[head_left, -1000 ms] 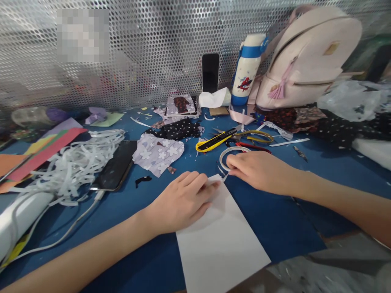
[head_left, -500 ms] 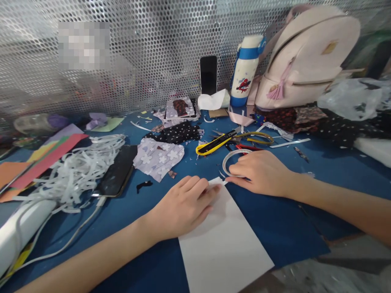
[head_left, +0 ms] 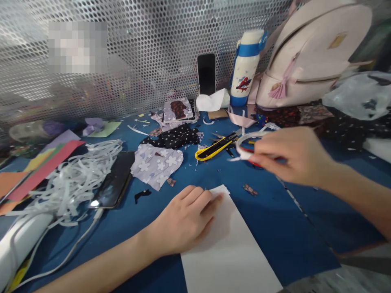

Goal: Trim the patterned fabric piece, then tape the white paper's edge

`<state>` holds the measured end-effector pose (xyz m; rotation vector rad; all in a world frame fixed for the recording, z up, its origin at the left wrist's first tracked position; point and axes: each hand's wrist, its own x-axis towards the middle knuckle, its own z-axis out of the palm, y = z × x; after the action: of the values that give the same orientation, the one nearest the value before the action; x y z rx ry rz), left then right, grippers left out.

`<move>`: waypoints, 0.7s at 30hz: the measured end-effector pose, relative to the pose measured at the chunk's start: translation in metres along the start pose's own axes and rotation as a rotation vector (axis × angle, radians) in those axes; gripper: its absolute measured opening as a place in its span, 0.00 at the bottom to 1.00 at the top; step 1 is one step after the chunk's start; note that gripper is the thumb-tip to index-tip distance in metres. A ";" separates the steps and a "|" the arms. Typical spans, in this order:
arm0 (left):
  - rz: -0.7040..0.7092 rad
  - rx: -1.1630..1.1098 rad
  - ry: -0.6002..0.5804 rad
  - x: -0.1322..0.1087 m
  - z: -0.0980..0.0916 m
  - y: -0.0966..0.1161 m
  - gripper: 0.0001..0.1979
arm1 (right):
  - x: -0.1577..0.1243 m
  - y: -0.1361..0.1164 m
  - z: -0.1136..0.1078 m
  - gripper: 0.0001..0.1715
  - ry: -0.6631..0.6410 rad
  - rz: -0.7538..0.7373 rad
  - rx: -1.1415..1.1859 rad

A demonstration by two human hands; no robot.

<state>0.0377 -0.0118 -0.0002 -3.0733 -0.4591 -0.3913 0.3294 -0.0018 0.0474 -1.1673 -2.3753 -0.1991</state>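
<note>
My left hand (head_left: 186, 217) presses down on the upper left edge of a white sheet of paper (head_left: 233, 244), its fingers curled and bent near the top corner. My right hand (head_left: 293, 156) is raised above the table, right of the paper, and pinches a white tape roll (head_left: 242, 142) between thumb and fingers. A short loose end of tape sticks out to the left of the roll. Behind them lies a yellow and black utility knife (head_left: 215, 147), with red-handled and yellow-handled tools partly hidden by the roll and my right hand.
A phone (head_left: 113, 181) with a cable and a heap of white strips (head_left: 76, 179) lie at left beside coloured paper (head_left: 45, 171). Patterned fabric (head_left: 157, 162) is near the middle. A bottle (head_left: 246, 69), an upright phone (head_left: 207, 74) and a pink backpack (head_left: 314, 53) stand behind.
My right hand has lifted away from the paper's top corner, up and to the right, with the tape roll. My left hand stays on the paper. The view has shifted slightly.
</note>
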 end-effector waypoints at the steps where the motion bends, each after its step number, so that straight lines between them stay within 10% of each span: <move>1: -0.003 -0.009 -0.002 0.000 0.000 0.000 0.18 | 0.000 -0.004 0.003 0.21 -0.050 -0.032 0.037; 7: -0.050 -0.060 0.141 -0.008 0.001 -0.005 0.15 | -0.004 -0.019 0.033 0.12 -0.249 -0.080 0.168; 21: -0.483 -0.409 0.380 -0.009 0.006 -0.023 0.09 | -0.009 -0.028 0.045 0.10 -0.192 -0.239 0.343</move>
<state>0.0245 0.0079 -0.0089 -3.0901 -1.2334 -1.1861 0.2960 -0.0112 0.0059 -0.7719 -2.5812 0.2466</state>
